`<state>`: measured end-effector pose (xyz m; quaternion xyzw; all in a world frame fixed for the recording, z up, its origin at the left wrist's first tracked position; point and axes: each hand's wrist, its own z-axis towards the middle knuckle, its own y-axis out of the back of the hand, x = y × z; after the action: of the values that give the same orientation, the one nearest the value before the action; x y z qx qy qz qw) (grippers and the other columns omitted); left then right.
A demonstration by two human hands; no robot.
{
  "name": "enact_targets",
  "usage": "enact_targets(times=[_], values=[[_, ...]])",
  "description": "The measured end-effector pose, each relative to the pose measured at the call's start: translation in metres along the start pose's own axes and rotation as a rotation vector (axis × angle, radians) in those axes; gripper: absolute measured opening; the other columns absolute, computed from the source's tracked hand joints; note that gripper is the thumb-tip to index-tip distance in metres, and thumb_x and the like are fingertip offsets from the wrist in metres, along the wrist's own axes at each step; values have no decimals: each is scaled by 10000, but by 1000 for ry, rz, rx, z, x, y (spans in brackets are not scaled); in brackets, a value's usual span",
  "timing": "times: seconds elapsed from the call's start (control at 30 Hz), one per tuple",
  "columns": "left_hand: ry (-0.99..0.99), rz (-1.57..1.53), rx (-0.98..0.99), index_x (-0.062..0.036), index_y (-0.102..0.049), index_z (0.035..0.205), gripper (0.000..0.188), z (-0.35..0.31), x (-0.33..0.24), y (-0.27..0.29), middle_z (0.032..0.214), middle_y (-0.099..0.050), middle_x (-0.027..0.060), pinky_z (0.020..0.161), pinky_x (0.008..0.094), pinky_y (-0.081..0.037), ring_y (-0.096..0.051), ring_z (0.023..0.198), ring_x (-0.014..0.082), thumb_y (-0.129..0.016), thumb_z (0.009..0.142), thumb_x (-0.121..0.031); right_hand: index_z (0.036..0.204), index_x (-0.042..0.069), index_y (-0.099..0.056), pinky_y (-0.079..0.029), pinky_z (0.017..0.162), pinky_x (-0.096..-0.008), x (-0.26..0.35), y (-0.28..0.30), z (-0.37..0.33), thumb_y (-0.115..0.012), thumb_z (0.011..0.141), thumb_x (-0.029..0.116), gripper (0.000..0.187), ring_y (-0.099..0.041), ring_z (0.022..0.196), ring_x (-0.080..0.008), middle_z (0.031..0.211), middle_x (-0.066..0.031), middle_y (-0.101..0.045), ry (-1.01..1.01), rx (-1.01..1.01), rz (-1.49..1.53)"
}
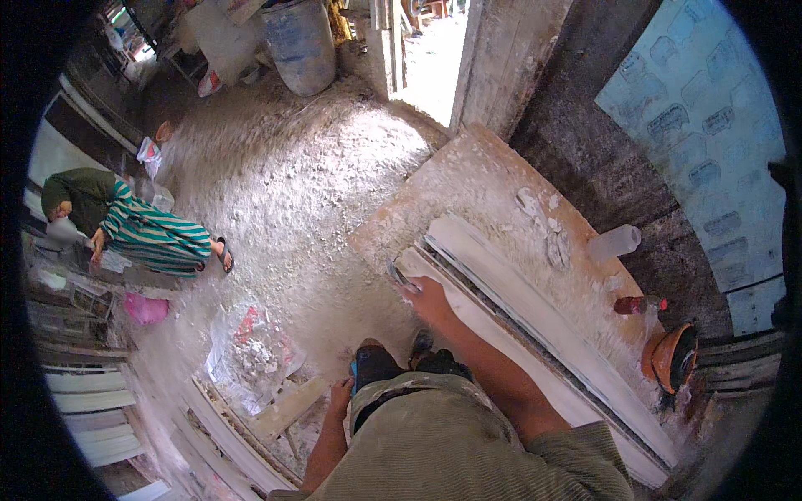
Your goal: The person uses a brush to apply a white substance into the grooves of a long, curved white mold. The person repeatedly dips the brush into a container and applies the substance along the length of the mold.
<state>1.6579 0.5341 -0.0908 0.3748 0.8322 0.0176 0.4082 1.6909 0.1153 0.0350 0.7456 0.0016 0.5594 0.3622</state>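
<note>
Near the far end of a long white moulding strip point(434, 275), my right hand point(430, 301) is closed around a small grey flat tool point(394, 273); its exact kind is too small to tell. The forearm reaches over the strip. Beside it, across a narrow dark gap, lies a second long white strip point(535, 309). Both lie slantwise on a dust-covered board point(484, 179). My left hand point(342, 392) hangs low by my thigh, next to the blue trim of my shorts. Its fingers look curled, and whatever is inside them is hidden.
White scraps point(547, 230), a translucent bottle point(614, 242), a red-brown bottle point(639, 305) and an orange-brown bucket point(668, 359) line the board's right side. A plastic bag with white lumps point(255, 346) lies on the floor at left. Farther left a person point(154, 230) bends over. A blue barrel point(301, 46) stands behind.
</note>
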Motion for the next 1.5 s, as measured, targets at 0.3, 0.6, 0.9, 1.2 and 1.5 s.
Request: enact_targets(times=[0.3, 0.6, 0.9, 1.2, 1.5], values=[[64, 38, 142, -29, -701, 1175, 408, 73, -100, 39, 1074, -712, 87, 764, 331, -529, -651, 914, 179, -667, 955, -371, 1150, 0, -721, -560, 677, -341, -75, 142, -62, -773, 882, 198, 337, -691, 722, -183, 988, -153, -731, -293, -179, 60], [-386, -81, 306, -43, -698, 1171, 341, 180, -331, -5, 1055, -699, 64, 800, 299, -507, -633, 918, 142, -626, 1000, -329, 1125, 4, -728, -549, 828, -405, -50, 84, 38, -772, 842, 226, 363, -709, 925, -339, 1026, -212, -723, -95, -202, -191], [-1010, 451, 411, -57, -712, 1165, 385, 256, -463, -121, 1135, -703, 155, 958, 447, -487, -643, 1022, 348, -675, 926, -356, 1112, 9, -733, -559, 786, -388, 14, 95, 25, -777, 867, 231, 333, -714, 847, -316, 992, -179, -733, -282, -469, -57], [-540, 612, 656, 5, -749, 920, 486, 263, -484, -145, 853, -711, 252, 809, 457, -529, -700, 840, 372, -714, 860, -476, 1124, 5, -730, -445, 496, -299, 11, 123, -89, -775, 898, 227, 320, -542, 514, -108, 672, -75, -631, -738, -724, 225], [-772, 668, 600, 2, -760, 898, 410, 265, -494, -156, 800, -696, 268, 736, 456, -537, -716, 782, 364, -789, 808, -396, 1138, 10, -721, -491, 624, -338, -28, 138, -112, -773, 898, 205, 314, -623, 678, -197, 820, -108, -661, -643, -777, 134]])
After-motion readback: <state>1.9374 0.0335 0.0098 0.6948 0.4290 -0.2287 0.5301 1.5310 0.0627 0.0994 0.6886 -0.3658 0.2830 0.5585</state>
